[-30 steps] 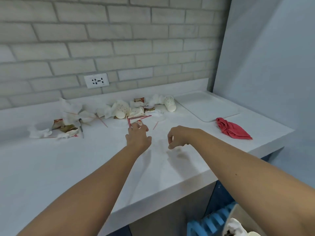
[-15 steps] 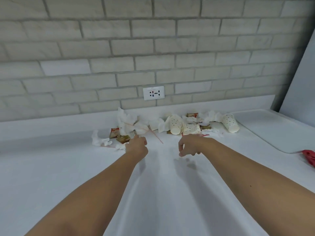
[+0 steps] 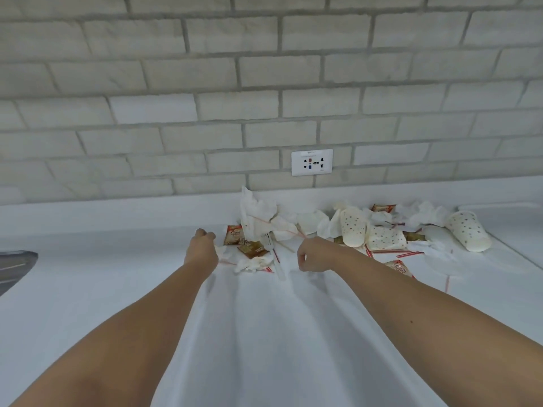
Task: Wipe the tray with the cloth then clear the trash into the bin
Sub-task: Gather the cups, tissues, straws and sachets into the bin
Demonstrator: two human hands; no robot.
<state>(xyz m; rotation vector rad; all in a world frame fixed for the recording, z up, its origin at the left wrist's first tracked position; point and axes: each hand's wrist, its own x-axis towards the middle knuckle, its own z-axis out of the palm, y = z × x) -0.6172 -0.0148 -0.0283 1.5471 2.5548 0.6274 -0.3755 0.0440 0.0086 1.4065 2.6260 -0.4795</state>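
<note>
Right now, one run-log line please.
phase: hands at trash pile | left hand: curled, contents unclear | right hand: loosely curled, empty, over counter | cloth, bin: unseen

- On my feed, the left forearm [image 3: 132,333] and the right forearm [image 3: 411,304] are both bare, uncovered right down to the bottom edge of the frame.
- I can pick out one small dark mole [image 3: 411,321] on the upper side of the right forearm.
- The left hand [image 3: 202,249] and right hand [image 3: 316,255] are bare as well; finer detail is too blurred for me to tell.
</note>
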